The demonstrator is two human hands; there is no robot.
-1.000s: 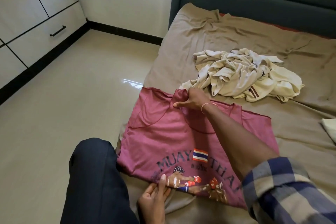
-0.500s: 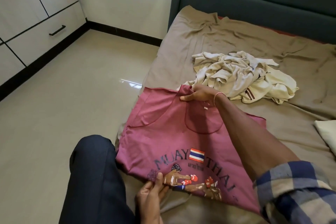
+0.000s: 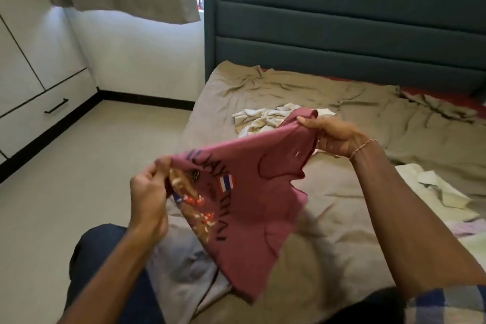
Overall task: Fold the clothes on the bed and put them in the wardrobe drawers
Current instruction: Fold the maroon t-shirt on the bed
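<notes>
Basically both hands, left hand (image 3: 148, 196) and right hand (image 3: 332, 134), pinch the maroon Muay Thai shirt (image 3: 244, 205) taut above the bed (image 3: 342, 218), likely to fold it lengthwise.

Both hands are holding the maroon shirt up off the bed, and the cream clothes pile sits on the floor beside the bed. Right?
Not quite. Left hand and right hand do hold the maroon shirt up, but the cream clothes pile lies on the bed, not the floor, as the head view shows.
</notes>
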